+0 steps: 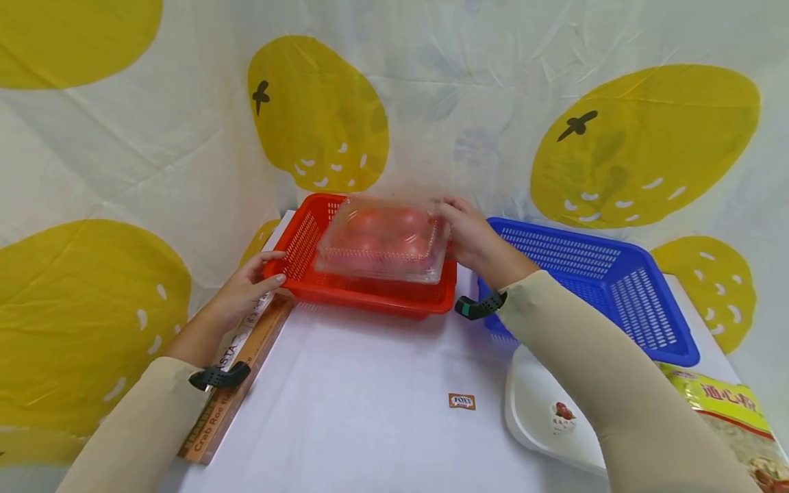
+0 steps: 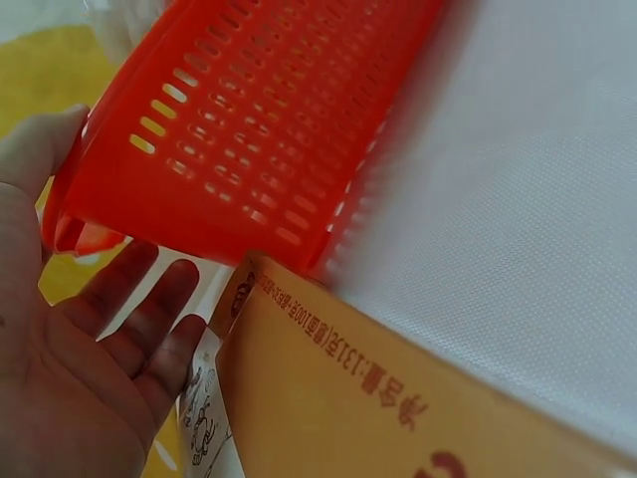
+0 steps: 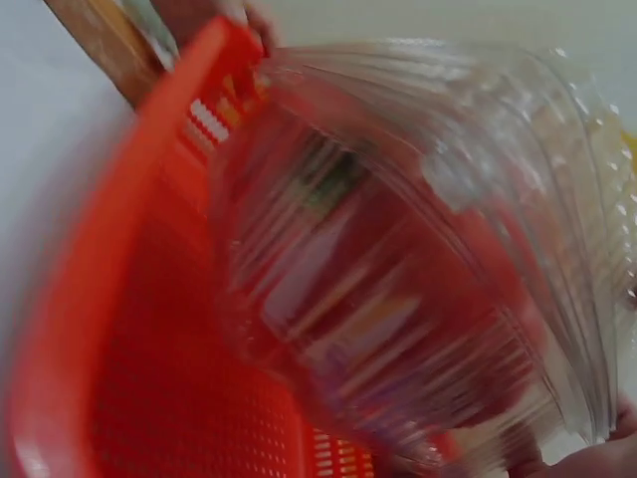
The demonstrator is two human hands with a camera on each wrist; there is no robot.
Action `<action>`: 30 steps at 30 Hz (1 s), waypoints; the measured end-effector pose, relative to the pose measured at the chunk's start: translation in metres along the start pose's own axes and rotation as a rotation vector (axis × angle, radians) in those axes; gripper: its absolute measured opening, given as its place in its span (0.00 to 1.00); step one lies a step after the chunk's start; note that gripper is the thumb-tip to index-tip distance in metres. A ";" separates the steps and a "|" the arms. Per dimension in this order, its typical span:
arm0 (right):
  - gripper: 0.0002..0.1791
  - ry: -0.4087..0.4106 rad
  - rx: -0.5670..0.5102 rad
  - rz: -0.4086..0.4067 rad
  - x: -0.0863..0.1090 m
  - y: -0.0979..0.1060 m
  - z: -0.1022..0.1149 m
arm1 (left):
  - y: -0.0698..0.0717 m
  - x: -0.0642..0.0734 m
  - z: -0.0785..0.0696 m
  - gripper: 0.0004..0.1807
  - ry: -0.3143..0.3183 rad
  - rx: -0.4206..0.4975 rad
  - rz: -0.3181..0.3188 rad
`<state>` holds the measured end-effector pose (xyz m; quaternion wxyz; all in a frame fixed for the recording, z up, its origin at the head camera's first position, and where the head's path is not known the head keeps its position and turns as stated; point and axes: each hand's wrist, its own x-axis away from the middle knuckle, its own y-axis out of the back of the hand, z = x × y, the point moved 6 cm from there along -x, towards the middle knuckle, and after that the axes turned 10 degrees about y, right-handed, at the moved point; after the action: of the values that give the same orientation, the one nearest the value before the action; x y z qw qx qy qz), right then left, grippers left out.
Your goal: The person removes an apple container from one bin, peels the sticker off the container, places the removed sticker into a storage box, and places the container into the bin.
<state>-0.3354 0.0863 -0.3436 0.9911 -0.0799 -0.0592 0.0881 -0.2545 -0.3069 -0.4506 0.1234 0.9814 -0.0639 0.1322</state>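
Observation:
My right hand (image 1: 465,233) grips the right edge of a clear plastic clamshell box (image 1: 382,239) with several round red fruits inside. In the head view the box is slightly tilted over the red basket (image 1: 364,301), covering much of its opening. The right wrist view shows the ribbed clear box (image 3: 528,129) blurred above the basket's inner wall. My left hand (image 1: 253,284) is at the basket's left end. In the left wrist view its thumb touches the basket rim (image 2: 65,209), while the other fingers (image 2: 149,329) are relaxed and spread below it.
A long brown pasta box (image 1: 237,383) stands under the left forearm. To the right are a blue basket (image 1: 647,301), a white tray (image 1: 536,404) partly behind the right sleeve, and a yellow food bag (image 1: 727,404). A small orange-brown packet (image 1: 461,401) lies on the white table (image 1: 345,411).

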 end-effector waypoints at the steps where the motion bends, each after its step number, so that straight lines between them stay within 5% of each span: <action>1: 0.25 -0.011 0.010 -0.006 -0.005 -0.001 -0.002 | 0.000 0.000 -0.001 0.36 0.003 -0.007 -0.002; 6: 0.27 -0.049 0.082 -0.008 -0.028 -0.007 -0.013 | -0.001 0.001 -0.003 0.40 0.003 -0.026 -0.002; 14: 0.12 -0.052 0.108 0.009 -0.053 -0.021 -0.030 | -0.001 0.002 -0.007 0.37 -0.007 -0.036 0.000; 23: 0.32 -0.005 0.232 0.156 -0.069 -0.037 -0.043 | 0.000 0.005 -0.002 0.36 0.019 -0.027 -0.007; 30: 0.31 0.127 0.431 0.249 -0.078 -0.034 -0.053 | -0.001 0.003 -0.001 0.35 0.004 -0.017 0.006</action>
<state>-0.3991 0.0314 -0.3974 0.9686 0.1212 0.0337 0.2146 -0.2518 -0.3058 -0.4493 0.1316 0.9799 -0.0679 0.1339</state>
